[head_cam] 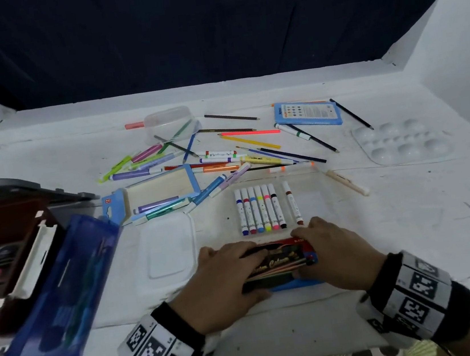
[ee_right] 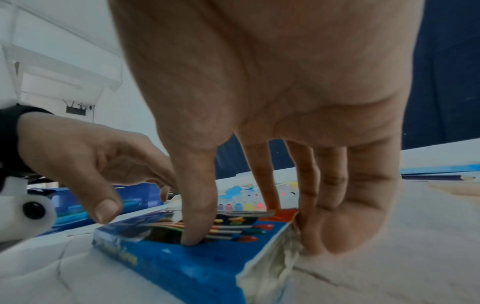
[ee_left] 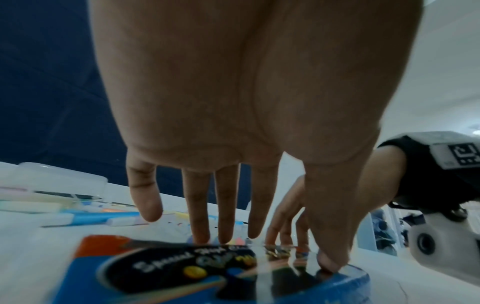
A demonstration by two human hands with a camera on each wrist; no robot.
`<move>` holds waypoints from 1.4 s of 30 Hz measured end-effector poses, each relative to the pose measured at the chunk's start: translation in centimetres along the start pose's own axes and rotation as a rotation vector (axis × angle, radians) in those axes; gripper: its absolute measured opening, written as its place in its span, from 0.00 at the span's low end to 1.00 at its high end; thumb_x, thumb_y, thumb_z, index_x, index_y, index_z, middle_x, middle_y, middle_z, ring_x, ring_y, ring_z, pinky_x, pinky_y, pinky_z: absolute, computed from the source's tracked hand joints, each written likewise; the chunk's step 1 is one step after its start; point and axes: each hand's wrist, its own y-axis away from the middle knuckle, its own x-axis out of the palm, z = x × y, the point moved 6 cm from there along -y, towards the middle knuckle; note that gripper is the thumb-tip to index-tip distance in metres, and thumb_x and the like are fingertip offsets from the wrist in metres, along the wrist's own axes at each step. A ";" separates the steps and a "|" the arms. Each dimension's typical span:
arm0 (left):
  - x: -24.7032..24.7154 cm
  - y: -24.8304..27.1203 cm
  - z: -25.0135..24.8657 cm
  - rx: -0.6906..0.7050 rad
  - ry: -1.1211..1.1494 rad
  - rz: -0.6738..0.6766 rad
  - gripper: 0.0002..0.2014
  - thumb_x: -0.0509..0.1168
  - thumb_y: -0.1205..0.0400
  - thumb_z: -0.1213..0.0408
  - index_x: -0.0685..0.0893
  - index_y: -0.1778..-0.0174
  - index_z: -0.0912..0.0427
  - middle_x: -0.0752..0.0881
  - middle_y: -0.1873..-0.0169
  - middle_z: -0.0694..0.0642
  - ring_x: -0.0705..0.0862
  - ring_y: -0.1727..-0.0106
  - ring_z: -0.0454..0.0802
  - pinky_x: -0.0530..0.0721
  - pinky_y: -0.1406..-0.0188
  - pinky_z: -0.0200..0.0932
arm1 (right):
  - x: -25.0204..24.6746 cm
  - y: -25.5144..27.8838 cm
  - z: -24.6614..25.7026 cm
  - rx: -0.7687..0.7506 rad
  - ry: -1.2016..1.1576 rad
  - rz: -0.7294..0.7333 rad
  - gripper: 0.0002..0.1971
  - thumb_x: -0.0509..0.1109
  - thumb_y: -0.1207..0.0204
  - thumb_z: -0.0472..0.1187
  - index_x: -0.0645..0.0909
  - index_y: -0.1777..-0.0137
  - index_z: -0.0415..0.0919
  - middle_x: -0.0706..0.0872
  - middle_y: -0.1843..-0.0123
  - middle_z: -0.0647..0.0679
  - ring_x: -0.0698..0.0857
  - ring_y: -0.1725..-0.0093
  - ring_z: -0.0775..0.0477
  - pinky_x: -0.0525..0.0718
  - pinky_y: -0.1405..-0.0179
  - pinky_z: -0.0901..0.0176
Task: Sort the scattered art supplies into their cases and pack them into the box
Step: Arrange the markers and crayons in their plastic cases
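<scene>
Left hand (head_cam: 226, 280) lies spread on pencil box (head_cam: 280, 261), fingers straight; right hand (head_cam: 336, 251) pinches its torn right end, thumb on top. Box: blue-red card, black panel, flat on bench (head_cam: 414, 229) near edge, long axis left-right.

The pencil box (head_cam: 283, 262) lies on the tabletop (head_cam: 414, 229) under the fingers (head_cam: 302, 232). A marker row (head_cam: 261, 208) lies just beyond, loose pens (head_cam: 225, 155) farther back.

Left hand (ee_left: 233, 98) lays straight fingers (ee_left: 198, 205) on a blue pencil box (ee_left: 145, 281), thumb at its rim.
</scene>
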 end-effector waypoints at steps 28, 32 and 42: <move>-16.1 18.9 12.6 -0.246 0.379 -0.863 0.18 0.61 0.16 0.48 0.83 0.33 0.48 0.84 0.40 0.44 0.84 0.36 0.47 0.75 0.37 0.32 | -3.3 -4.8 14.9 -0.302 -1.098 -0.135 0.13 0.72 0.28 0.41 0.79 0.44 0.42 0.91 0.48 0.55 0.91 0.48 0.51 0.90 0.59 0.59; -18.0 24.4 18.3 -0.285 0.320 -0.918 0.18 0.60 0.17 0.47 0.83 0.34 0.46 0.84 0.40 0.46 0.84 0.37 0.45 0.76 0.37 0.32 | -4.2 -5.8 20.7 -0.317 -1.093 -0.350 0.10 0.70 0.25 0.46 0.84 0.45 0.47 0.90 0.49 0.52 0.91 0.49 0.49 0.90 0.58 0.58; -17.6 32.8 31.1 -0.297 0.230 -0.737 0.15 0.58 0.12 0.47 0.82 0.33 0.43 0.81 0.39 0.39 0.81 0.34 0.38 0.71 0.37 0.22 | -4.6 -6.0 32.9 -0.298 -1.322 -0.350 0.11 0.69 0.28 0.46 0.86 0.48 0.44 0.91 0.49 0.40 0.91 0.49 0.38 0.88 0.51 0.47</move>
